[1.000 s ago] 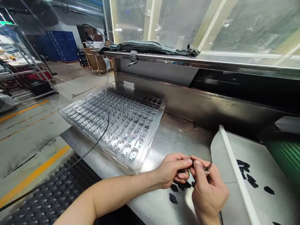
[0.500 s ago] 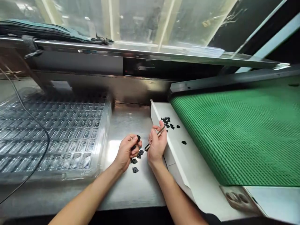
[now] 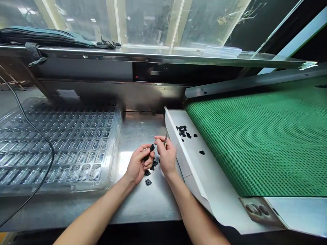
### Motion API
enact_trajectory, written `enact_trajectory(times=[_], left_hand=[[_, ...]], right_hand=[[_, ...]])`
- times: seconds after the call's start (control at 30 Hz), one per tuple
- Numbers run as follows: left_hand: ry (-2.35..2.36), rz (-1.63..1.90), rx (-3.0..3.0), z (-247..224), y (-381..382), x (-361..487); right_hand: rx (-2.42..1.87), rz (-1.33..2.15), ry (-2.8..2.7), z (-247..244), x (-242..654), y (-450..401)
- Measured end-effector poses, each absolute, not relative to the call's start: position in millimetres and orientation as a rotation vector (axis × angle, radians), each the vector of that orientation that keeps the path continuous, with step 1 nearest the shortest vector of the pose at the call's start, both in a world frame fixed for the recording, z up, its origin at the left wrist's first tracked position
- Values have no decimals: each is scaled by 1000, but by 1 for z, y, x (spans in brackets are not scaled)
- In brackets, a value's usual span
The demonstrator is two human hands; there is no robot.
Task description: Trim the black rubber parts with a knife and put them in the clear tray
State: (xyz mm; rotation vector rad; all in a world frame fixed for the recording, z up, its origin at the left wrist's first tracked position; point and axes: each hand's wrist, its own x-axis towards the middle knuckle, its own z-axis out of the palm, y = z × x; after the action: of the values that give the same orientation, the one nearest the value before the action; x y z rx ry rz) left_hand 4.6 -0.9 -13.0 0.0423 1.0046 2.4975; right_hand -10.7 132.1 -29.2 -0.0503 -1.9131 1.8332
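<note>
Left hand (image 3: pixel 138 165) pinches a small black part (image 3: pixel 152 147) above the steel bench (image 3: pixel 143 204). Right hand (image 3: pixel 166 157) grips a slim metal tool (image 3: pixel 165 140), touching that part. Loose black parts (image 3: pixel 148 177) lie beneath.

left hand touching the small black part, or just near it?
Touching. Head view: left hand pinches the small black part between thumb and forefinger.

tray (image 3: pixel 58 149) L | hands ctr on table (image 3: pixel 143 200) | chute (image 3: pixel 204 170), belt (image 3: pixel 258 143) R

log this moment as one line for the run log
left hand: pinches small black rubber part | right hand: grips thin metal tool | loose black parts on steel bench
</note>
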Motion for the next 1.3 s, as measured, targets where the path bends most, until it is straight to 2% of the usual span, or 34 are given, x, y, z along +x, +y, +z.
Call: enact_trajectory(times=[0.33, 0.97, 1.3], left_hand=[[953, 2586, 90, -4, -4, 6], [980, 2592, 126, -4, -8, 3], [1142, 2535, 186, 0, -10, 3]], right_hand=[[20, 2045, -1907, -15, 4, 123], [53, 2015, -1888, -12, 8, 122], [75, 1984, -1938, -8, 7, 128]])
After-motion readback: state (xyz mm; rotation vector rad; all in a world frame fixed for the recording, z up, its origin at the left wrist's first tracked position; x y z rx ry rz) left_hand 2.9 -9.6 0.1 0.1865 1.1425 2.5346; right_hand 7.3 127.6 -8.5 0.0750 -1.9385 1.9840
